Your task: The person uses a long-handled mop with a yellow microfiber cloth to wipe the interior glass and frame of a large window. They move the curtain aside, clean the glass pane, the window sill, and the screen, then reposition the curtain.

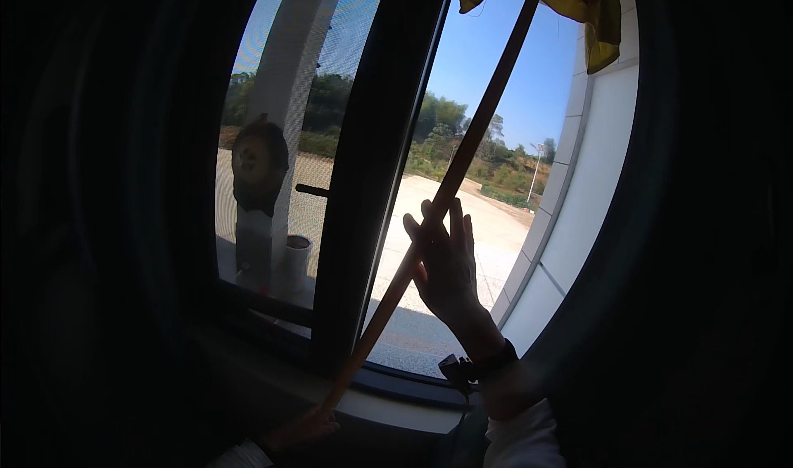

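Note:
A long wooden pole (483,118) runs slantwise from the bottom left up to the top of the view, in front of a window pane. A dark yellow cloth (601,9) hangs about its upper end, against the upper part of the window. My left hand (310,426) is closed around the pole's lower end. Higher up, my right hand (447,263) is at the pole's middle, with some fingers raised and spread; the backlight hides how firmly it holds. A dark band with a small device (458,369) is on my right wrist.
A dark window frame (365,158) divides the panes. From it a handle (313,190) juts left over a screened pane. The sill (396,409) runs below. Outside stand a pillar (272,84), a whitish cylindrical container (298,263) and a pale wall (588,177) at the right.

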The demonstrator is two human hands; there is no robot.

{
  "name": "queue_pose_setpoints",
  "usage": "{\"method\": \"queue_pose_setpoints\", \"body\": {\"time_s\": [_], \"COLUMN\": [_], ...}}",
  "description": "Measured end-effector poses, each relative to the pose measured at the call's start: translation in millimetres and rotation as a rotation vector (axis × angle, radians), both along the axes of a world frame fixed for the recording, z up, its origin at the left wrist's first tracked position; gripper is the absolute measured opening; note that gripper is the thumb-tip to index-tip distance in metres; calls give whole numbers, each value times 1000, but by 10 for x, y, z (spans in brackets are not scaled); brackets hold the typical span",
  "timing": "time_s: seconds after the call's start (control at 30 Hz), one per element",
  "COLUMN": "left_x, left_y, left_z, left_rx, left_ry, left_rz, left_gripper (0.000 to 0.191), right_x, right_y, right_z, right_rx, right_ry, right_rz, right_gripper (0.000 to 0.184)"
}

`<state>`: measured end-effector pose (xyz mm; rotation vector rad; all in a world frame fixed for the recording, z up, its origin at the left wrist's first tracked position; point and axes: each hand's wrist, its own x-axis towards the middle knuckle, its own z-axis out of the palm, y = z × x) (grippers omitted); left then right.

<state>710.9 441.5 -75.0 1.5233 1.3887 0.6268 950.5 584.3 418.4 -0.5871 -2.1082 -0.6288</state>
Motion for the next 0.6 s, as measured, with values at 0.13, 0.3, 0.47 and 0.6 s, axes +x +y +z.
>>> {"method": "queue_pose_setpoints", "body": {"time_s": [0.13, 0.3, 0.47, 0.6], "left_x": [411, 742, 817, 809], "left_y": [135, 60, 72, 227], "left_z": [1087, 2065, 2354, 1960], "left_rx": [222, 209, 302, 47], "left_ry": [-166, -555, -501, -404], "left_rz": [-61, -37, 27, 144], "left_gripper": [61, 65, 62, 56], "right_x": [91, 182, 172, 353], "right_y": [356, 681, 757, 655], "right_z": [536, 1107, 1499, 1210], "right_rx": [129, 287, 366, 365], "right_ry": [139, 184, 166, 71], "right_rz": [25, 65, -6, -32], "right_gripper": [67, 72, 70, 60]}}
